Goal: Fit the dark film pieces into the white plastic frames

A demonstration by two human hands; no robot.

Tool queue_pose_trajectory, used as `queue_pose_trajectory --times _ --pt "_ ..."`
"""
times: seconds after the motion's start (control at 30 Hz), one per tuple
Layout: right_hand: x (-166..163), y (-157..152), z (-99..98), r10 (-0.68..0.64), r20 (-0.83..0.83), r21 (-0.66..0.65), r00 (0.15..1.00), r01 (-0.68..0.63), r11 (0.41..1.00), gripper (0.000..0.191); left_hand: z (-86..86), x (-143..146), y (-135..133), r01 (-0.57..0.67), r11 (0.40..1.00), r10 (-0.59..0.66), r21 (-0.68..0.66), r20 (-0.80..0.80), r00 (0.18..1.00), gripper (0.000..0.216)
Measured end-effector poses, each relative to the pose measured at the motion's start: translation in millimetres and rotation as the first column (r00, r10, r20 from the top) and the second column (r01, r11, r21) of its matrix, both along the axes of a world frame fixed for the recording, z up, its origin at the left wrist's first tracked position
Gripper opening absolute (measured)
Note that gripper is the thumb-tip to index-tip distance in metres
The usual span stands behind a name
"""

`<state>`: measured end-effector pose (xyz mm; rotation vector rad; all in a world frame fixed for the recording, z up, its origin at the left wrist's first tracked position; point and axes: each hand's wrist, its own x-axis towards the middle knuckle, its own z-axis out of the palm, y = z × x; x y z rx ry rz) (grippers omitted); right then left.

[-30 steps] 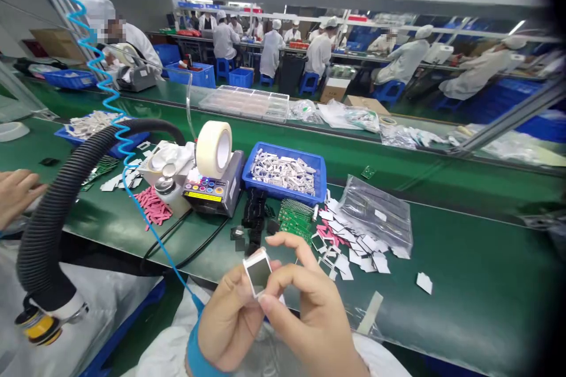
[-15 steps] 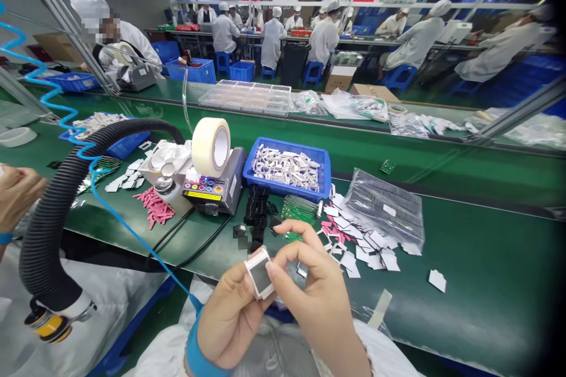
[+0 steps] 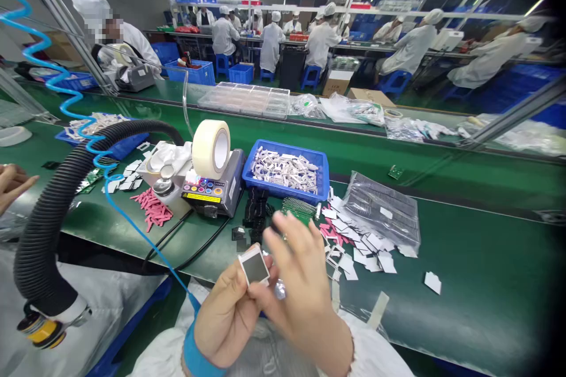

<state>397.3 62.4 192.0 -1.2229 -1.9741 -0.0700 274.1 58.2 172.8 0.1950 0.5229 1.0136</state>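
Low over the bench's front edge, my left hand (image 3: 227, 312) grips a small white-framed display (image 3: 255, 268) with a dark grey screen facing up. A blue strap (image 3: 197, 347) circles my left wrist, with a coiled cord running off to the left. My right hand (image 3: 300, 288) is just right of the display, its fingers spread and slightly blurred. Its thumb lies close to the frame's lower edge; whether it touches I cannot tell. Beyond the hands are green circuit boards (image 3: 298, 209), black parts (image 3: 257, 212) and loose white pieces (image 3: 354, 238).
A blue tray (image 3: 287, 194) holds white plastic parts. Left of it, a tape roll (image 3: 211, 148) rests on a grey device (image 3: 219, 188). A black flexible hose (image 3: 48, 218) arches at left, near a co-worker's hand (image 3: 13, 182). A bagged stack (image 3: 384, 209) lies to the right.
My right hand's fingers have come off the display's screen and spread upward. The display now tilts more toward me, still in my left hand. The co-worker's hand has shifted left.
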Motion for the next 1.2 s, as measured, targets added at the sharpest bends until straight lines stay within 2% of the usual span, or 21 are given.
queue_pose_trajectory --times 0.03,0.1,0.17,0.2,0.27,0.33,0.4,0.47,0.53,0.6,0.7,0.77,0.83,0.93,1.03,1.2 --pt "-0.5 -1.4 -2.2 0.056 0.154 0.029 0.986 -0.061 0.998 0.046 -0.3 -1.7 0.9 0.006 1.000 -0.006 -0.015 -0.011 1.000 0.018" --pt "-1.9 -6.8 -6.9 0.136 0.387 0.002 0.912 -0.149 0.989 0.055 -2.3 -6.3 2.8 0.024 0.996 -0.027 -0.089 -0.030 0.999 0.017" --pt "-2.2 -14.5 -10.4 0.206 0.471 -0.018 0.858 -0.224 0.974 0.052 -6.0 -11.6 3.8 0.046 0.987 -0.050 -0.155 -0.026 0.998 0.023" --pt "-1.4 -18.5 -11.2 0.236 0.455 0.006 0.859 -0.268 0.964 0.047 -7.7 -13.8 3.8 0.058 0.984 -0.063 -0.167 -0.019 0.998 0.024" --pt "2.3 -24.4 -9.4 0.268 0.310 0.082 0.912 -0.307 0.948 0.037 -9.1 -15.9 2.9 0.062 0.990 -0.062 -0.129 0.000 0.998 0.019" --pt "7.7 -25.1 -3.5 0.218 0.068 0.068 0.974 -0.222 0.973 0.028 -7.1 -14.3 1.2 0.039 0.998 -0.037 -0.055 0.034 0.999 0.020" --pt "12.6 -19.1 4.4 0.092 -0.148 -0.048 0.985 -0.100 0.994 0.021 -3.4 -9.8 -0.4 0.024 1.000 -0.025 0.016 0.071 0.997 0.024" --pt "15.5 -8.5 10.9 0.007 -0.290 -0.173 0.957 -0.060 0.983 0.015 -0.2 -4.8 -1.4 0.017 0.998 -0.022 0.054 0.086 0.996 0.025" --pt "15.9 1.9 14.3 -0.016 -0.394 -0.274 0.919 -0.101 0.956 0.006 1.0 -1.3 -1.7 0.013 0.998 -0.017 0.059 0.068 0.998 0.025" --pt "14.5 7.8 15.1 -0.016 -0.463 -0.362 0.886 -0.173 0.916 0.008 1.0 0.1 -1.5 0.009 0.999 -0.010 0.047 0.024 1.000 0.026" --pt "10.6 3.6 16.3 -0.013 -0.489 -0.392 0.872 -0.206 0.897 0.011 0.8 -0.1 0.0 0.003 1.000 -0.002 0.030 -0.048 0.999 0.028" --pt "7.3 -5.5 19.4 0.028 -0.463 -0.325 0.886 -0.199 0.925 0.014 1.2 -0.6 1.5 0.007 1.000 -0.006 0.014 -0.089 0.996 0.027" --pt "4.1 -14.2 23.4 0.113 -0.447 -0.267 0.887 -0.253 0.930 0.020 1.7 -0.8 2.7 0.009 1.000 -0.010 -0.013 -0.119 0.993 0.023" --pt "1.2 -16.7 26.0 0.144 -0.500 -0.340 0.854 -0.346 0.874 0.024 1.4 -0.5 3.5 0.009 1.000 -0.011 -0.011 -0.133 0.991 0.022" --pt "1.0 -8.1 21.6 0.030 -0.496 -0.434 0.868 -0.278 0.857 0.018 0.2 -0.2 3.4 0.025 0.999 -0.022 0.045 -0.083 0.996 0.023" --pt "1.3 0.5 14.3 -0.041 -0.394 -0.428 0.918 -0.143 0.892 0.013 -1.5 -1.3 3.7 0.028 0.998 -0.029 0.060 0.020 0.999 0.025"
